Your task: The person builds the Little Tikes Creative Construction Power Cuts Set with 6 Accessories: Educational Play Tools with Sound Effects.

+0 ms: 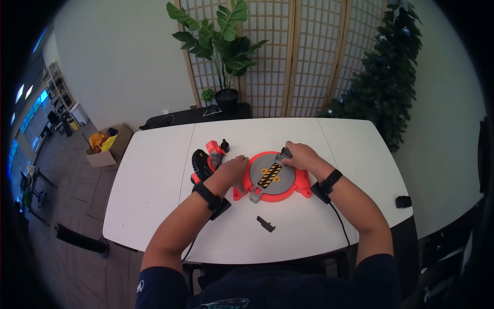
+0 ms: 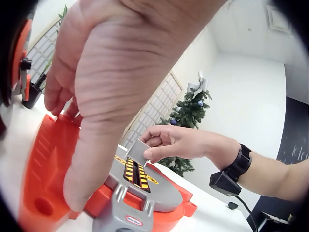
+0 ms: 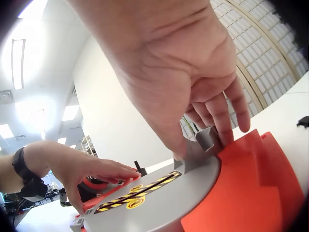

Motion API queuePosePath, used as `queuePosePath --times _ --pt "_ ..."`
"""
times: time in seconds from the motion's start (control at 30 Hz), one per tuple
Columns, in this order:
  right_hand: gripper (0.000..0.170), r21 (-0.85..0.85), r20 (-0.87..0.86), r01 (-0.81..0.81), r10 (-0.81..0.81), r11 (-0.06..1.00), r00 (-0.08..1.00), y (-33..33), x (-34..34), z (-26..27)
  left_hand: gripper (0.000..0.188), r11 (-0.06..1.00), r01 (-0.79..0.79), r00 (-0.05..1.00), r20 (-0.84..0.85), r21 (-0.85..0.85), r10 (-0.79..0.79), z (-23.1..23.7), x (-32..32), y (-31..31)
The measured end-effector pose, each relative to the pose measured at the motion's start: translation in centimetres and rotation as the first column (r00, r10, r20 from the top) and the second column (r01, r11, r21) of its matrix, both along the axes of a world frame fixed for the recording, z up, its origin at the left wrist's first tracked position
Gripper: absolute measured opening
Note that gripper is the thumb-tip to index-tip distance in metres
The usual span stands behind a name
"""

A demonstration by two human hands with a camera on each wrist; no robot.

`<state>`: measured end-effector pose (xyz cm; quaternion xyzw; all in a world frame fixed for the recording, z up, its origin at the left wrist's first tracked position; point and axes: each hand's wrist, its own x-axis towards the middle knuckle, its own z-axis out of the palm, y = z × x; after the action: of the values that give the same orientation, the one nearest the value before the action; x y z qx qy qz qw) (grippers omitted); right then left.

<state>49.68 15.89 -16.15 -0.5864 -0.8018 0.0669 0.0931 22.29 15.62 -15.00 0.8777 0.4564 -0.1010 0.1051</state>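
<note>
On the white table stands a round toy base (image 1: 286, 181), a grey disc set in a red-orange frame, with a black-and-yellow striped sticker across its middle. My left hand (image 1: 234, 172) grips the frame's red left side (image 2: 46, 169), thumb on the near side and fingers beyond. At the disc's far right edge, my right hand (image 1: 304, 156) pinches an upright grey bracket (image 3: 197, 153) between thumb and fingers. A grey latch-like piece (image 2: 126, 210) with a small red label sits at the near left edge of the disc.
Left of the base lies a toy part with a black treaded tyre (image 1: 200, 162) and red pieces. A small black part (image 1: 266, 224) lies in front of the base, and a black object (image 1: 403, 202) at the right table edge. Cables trail from both wrist cameras.
</note>
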Motion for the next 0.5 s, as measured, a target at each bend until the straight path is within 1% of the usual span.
queuePosePath --times 0.13,0.2,0.3,0.43,0.5 --pt "0.046 -0.001 0.029 -0.023 0.023 1.000 0.999 0.5 -0.3 0.0 0.114 1.000 0.014 1.000 0.008 -0.011 -0.014 0.1 -0.1 0.0" --pt "0.043 -0.038 -0.033 -0.055 0.054 0.998 0.998 0.9 -0.5 0.2 0.114 1.000 0.010 1.000 0.005 -0.018 -0.010 0.3 -0.1 0.0" --pt "0.043 -0.056 -0.071 -0.083 0.079 0.995 0.994 1.3 -1.0 0.4 0.114 1.000 0.010 1.000 0.008 -0.021 -0.010 0.0 -0.2 0.3" --pt "0.043 -0.082 -0.046 -0.088 0.084 0.993 0.995 1.7 -1.4 0.9 0.114 1.000 0.010 1.000 0.000 -0.022 -0.010 0.1 0.0 0.1" --pt "0.039 -0.116 -0.053 -0.067 0.061 0.991 0.997 1.7 -1.4 1.1 0.112 1.000 0.015 1.000 0.016 -0.004 -0.015 -0.1 -0.1 0.3"
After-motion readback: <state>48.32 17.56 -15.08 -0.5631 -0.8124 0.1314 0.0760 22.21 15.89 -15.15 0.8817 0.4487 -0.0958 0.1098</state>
